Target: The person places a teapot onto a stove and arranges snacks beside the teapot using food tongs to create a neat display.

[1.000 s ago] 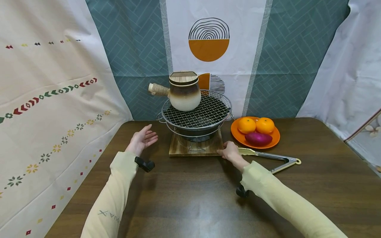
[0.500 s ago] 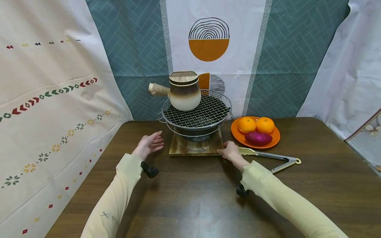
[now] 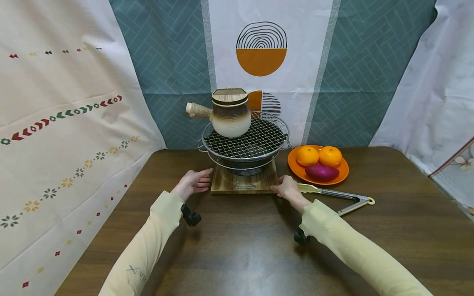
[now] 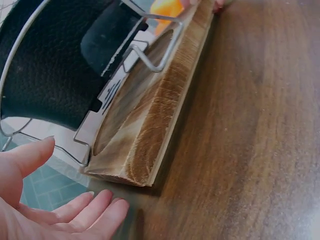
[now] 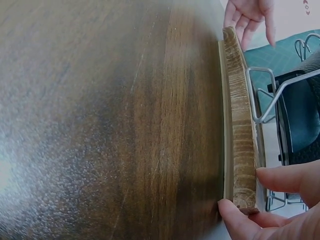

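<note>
A square wooden board point(image 3: 222, 187) lies on the table under a small round grill point(image 3: 246, 154) with a wire mesh top. On the mesh stands a brown and cream pot point(image 3: 230, 121) with a wooden lid and a rope-wrapped side handle. My right hand point(image 3: 286, 188) pinches the board's right edge near the front corner, thumb point(image 5: 282, 177) on top and a fingertip low at the side. At the board's left edge my left hand point(image 3: 192, 183) reaches in, its fingers point(image 4: 102, 215) extended and thumb apart. In the left wrist view a small gap shows between those fingertips and the board.
An orange plate point(image 3: 344, 174) with two oranges point(image 3: 330, 156) and a purple sweet potato point(image 3: 321, 173) stands right of the grill. Tongs point(image 3: 338, 194) lie spread beside my right hand. Cloth curtains point(image 3: 174, 74) hang behind the table point(image 3: 237, 242).
My left hand has moved right, up close to the board's left edge. The right hand has stayed on the board, and the grill and pot have not moved.
</note>
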Demonstrator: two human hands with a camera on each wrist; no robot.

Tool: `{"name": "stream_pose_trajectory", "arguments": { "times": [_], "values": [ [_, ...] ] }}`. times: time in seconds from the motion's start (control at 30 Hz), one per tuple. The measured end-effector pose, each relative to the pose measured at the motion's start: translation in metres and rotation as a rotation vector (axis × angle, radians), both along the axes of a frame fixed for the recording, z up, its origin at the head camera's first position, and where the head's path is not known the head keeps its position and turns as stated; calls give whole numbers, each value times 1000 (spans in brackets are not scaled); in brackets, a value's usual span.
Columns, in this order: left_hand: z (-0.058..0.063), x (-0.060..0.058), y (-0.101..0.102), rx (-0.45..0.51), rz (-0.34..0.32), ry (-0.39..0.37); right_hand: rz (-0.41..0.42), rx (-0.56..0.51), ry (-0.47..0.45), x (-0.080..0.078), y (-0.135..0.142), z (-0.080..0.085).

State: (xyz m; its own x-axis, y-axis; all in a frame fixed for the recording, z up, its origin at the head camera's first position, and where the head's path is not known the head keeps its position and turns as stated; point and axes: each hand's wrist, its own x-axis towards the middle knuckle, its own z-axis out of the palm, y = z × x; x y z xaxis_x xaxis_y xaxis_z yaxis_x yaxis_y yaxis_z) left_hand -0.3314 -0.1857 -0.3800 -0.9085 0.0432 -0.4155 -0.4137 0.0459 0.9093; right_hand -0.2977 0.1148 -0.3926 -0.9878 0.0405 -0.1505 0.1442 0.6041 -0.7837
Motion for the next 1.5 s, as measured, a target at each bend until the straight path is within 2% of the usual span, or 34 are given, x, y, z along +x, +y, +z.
{"name": "stream_pose_trajectory", "arguments": {
  "times": [0.23,0.4,0.67,1.1,1.3,1.5],
  "values": [
    [-3,2,3,-21,-8,-40,10,-28,-17,1,2,1],
    [-6,5,4,10,-22,-44,19,-79,-28,3,3,4],
    [-12,4,6,36,-11,-27,14,-123,-57,6,5,8],
    [-12,9,12,-23,-17,40,38,-145,-121,7,10,16],
    [-14,10,12,-12,3,64,56,-170,-96,6,13,18],
    [-17,9,10,2,11,81,38,-177,-101,4,17,24]
  ]
}}
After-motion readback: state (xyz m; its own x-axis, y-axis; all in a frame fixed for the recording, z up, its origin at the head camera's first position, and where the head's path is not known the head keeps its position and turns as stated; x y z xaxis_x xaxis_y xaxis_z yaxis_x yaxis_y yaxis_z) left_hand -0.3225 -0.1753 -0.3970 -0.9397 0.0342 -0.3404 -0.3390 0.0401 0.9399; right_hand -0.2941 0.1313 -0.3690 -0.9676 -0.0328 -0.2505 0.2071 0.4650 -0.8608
